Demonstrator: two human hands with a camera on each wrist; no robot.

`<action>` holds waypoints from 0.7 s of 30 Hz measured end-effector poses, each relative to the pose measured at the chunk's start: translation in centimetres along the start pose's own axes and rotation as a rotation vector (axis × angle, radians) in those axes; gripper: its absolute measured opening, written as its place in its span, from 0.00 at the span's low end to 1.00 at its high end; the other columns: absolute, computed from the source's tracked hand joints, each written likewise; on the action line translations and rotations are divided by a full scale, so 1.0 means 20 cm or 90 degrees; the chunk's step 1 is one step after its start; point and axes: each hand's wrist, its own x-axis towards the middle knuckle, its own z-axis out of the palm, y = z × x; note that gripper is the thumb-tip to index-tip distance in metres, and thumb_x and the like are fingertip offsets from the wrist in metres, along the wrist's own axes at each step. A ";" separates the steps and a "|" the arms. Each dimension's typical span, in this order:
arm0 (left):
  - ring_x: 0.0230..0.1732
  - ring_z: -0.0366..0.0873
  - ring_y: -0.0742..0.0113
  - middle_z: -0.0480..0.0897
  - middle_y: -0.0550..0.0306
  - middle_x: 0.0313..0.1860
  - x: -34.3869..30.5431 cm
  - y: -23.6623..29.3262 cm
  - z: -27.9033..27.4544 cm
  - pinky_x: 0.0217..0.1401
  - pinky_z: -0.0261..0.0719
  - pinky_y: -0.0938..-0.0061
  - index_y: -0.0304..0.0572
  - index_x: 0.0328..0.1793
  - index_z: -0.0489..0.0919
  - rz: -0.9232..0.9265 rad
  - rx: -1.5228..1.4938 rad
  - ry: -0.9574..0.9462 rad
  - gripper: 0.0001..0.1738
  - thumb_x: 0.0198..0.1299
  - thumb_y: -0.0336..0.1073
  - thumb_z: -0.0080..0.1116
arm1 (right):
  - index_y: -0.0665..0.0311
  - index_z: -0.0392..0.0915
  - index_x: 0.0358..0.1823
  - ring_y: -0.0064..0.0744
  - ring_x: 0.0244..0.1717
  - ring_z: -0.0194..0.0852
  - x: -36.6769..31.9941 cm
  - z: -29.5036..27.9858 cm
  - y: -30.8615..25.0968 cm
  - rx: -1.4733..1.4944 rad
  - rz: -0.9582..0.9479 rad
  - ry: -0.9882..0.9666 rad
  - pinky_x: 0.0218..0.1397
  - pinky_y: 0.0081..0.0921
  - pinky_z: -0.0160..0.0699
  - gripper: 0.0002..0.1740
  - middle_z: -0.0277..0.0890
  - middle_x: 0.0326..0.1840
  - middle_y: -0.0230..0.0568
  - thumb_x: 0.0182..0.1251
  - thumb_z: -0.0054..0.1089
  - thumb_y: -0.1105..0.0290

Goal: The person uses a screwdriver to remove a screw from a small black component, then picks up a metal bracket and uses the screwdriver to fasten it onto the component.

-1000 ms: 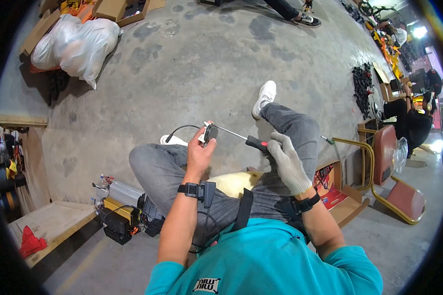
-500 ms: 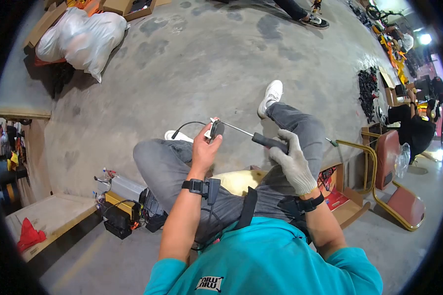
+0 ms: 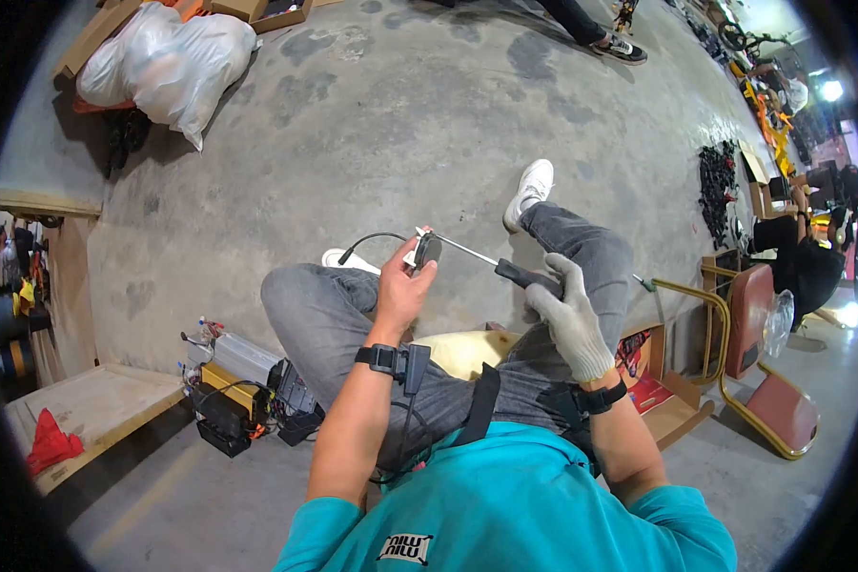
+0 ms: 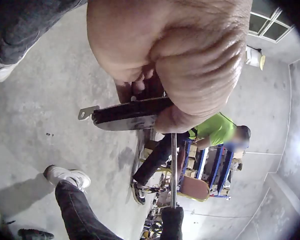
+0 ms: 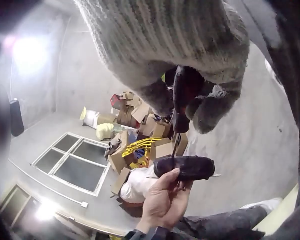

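Note:
My bare left hand (image 3: 402, 291) pinches a black oval part (image 3: 428, 250) between thumb and fingers, above my lap. A flat metal tab (image 4: 88, 113) with a hole sticks out from one end of it in the left wrist view. A black cable (image 3: 372, 235) with a plug end hangs off to the left. My right hand (image 3: 574, 319), in a pale knitted glove, holds a screwdriver (image 3: 527, 276) by its dark handle between thumb and fingers. The screwdriver's shaft (image 5: 177, 145) reaches to the oval part's side; its tip is hidden in the right wrist view.
Left of my leg, a silver-and-gold electrical unit (image 3: 243, 367) with wires lies on the floor beside a low wooden bench (image 3: 105, 410). An open cardboard box (image 3: 672, 396) and a chair (image 3: 753, 296) are on my right. White bags (image 3: 172, 67) lie ahead at the left.
The right-hand fingers have loosened round the screwdriver handle, and its red patch has turned out of sight. Both hands appear slightly further right, as the head view shifts. The left hand keeps its hold.

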 end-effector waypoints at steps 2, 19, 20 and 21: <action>0.61 0.79 0.71 0.82 0.54 0.64 0.00 0.00 -0.01 0.65 0.74 0.78 0.33 0.73 0.74 0.000 0.014 0.001 0.29 0.65 0.24 0.61 | 0.68 0.64 0.71 0.20 0.39 0.76 0.00 0.00 0.02 -0.042 -0.077 0.022 0.39 0.20 0.77 0.31 0.76 0.48 0.37 0.73 0.58 0.60; 0.61 0.79 0.73 0.82 0.55 0.64 0.00 0.02 0.00 0.65 0.74 0.79 0.33 0.73 0.73 -0.012 0.016 -0.009 0.28 0.66 0.23 0.59 | 0.70 0.62 0.72 0.18 0.32 0.74 0.02 0.00 0.06 -0.002 -0.079 0.001 0.32 0.16 0.71 0.30 0.76 0.43 0.35 0.76 0.56 0.61; 0.61 0.79 0.73 0.82 0.55 0.64 0.00 0.03 0.00 0.65 0.73 0.79 0.33 0.73 0.73 -0.011 0.015 -0.011 0.28 0.66 0.24 0.59 | 0.70 0.62 0.72 0.18 0.32 0.74 0.03 -0.01 0.07 -0.002 -0.078 0.001 0.32 0.16 0.71 0.30 0.76 0.43 0.35 0.76 0.56 0.61; 0.61 0.79 0.73 0.81 0.55 0.64 0.00 0.03 0.00 0.65 0.73 0.79 0.33 0.73 0.73 -0.011 0.015 -0.013 0.28 0.66 0.24 0.59 | 0.70 0.61 0.72 0.17 0.32 0.73 0.04 -0.02 0.06 0.043 -0.027 -0.003 0.32 0.16 0.70 0.30 0.76 0.42 0.35 0.76 0.56 0.61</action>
